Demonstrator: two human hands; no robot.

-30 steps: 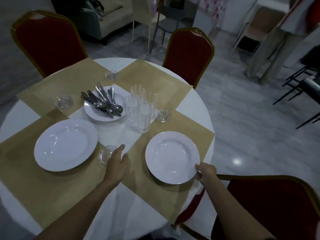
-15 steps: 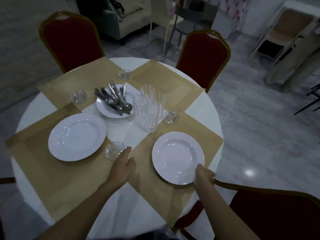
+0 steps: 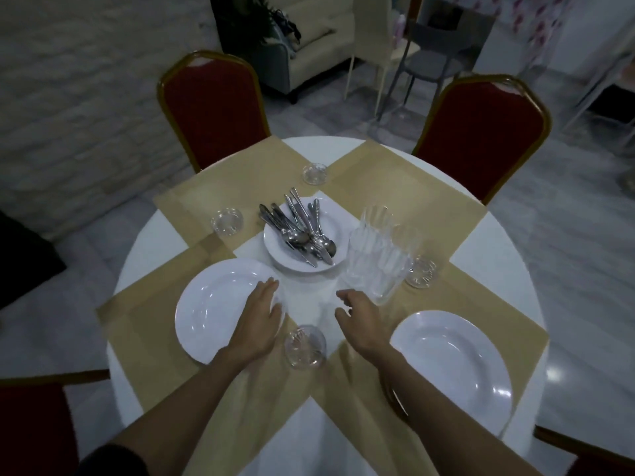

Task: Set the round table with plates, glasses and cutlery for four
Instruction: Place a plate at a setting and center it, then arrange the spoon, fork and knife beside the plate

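The round desk (image 3: 498,255) wears a white cloth, with four tan placemats (image 3: 388,180) laid so their corners meet near the middle. Two red chairs stand at the far side, one left (image 3: 213,111) and one right (image 3: 481,132). A white plate sits on the near-left mat (image 3: 209,314) and another on the near-right mat (image 3: 453,362). A third plate (image 3: 331,218) in the centre carries the heaped cutlery (image 3: 302,235). Just to its right, a cluster of tall glasses (image 3: 381,255) stands upright.

The left hand (image 3: 259,321) lies with straight fingers on the near-left plate's right rim. The right hand (image 3: 360,317) hovers just before the glasses, fingers loosely curled, holding nothing. A small glass dish (image 3: 304,345) sits between the two wrists; three more (image 3: 226,221) (image 3: 314,173) (image 3: 421,271) sit around the centre.
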